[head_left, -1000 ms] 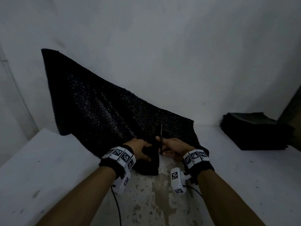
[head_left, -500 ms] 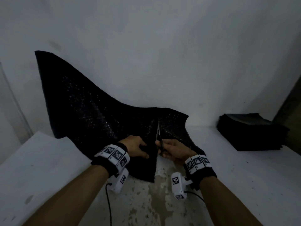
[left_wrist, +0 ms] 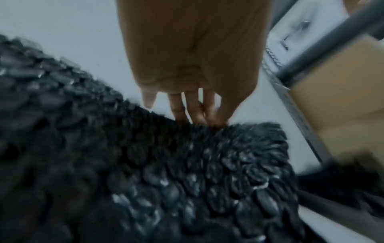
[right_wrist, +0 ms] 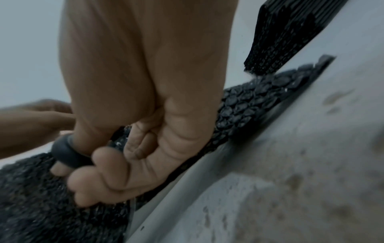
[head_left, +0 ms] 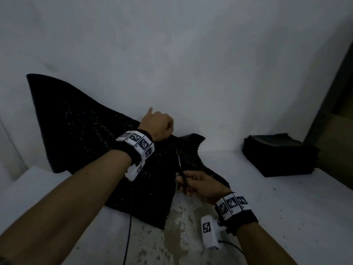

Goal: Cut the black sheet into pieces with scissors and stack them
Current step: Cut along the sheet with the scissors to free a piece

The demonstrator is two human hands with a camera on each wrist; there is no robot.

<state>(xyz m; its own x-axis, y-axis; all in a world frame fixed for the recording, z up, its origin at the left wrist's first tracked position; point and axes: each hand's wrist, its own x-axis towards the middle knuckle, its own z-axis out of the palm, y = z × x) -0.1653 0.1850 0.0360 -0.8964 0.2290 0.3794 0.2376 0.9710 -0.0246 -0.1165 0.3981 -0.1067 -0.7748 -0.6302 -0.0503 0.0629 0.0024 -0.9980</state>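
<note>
A large black sequined sheet (head_left: 80, 134) leans from the white table up against the wall. My left hand (head_left: 159, 127) pinches its raised far edge, fingers (left_wrist: 195, 111) closed on the fabric (left_wrist: 187, 172). My right hand (head_left: 200, 185) grips the scissors (head_left: 180, 170), whose blades point away along a slit in the sheet. In the right wrist view my fingers (right_wrist: 104, 164) curl through the dark scissor handle (right_wrist: 68, 152). A stack of cut black pieces (head_left: 280, 153) lies at the back right.
The white table (head_left: 286, 217) has a worn, stained patch (head_left: 172, 236) at the front centre. A white wall stands right behind the sheet. A dark post and cardboard box (head_left: 342, 142) stand at the far right. Cables trail from the wrist cameras.
My left hand left the near part of the sheet and moved up and away to grip its far edge. The scissors have advanced further along the cut.
</note>
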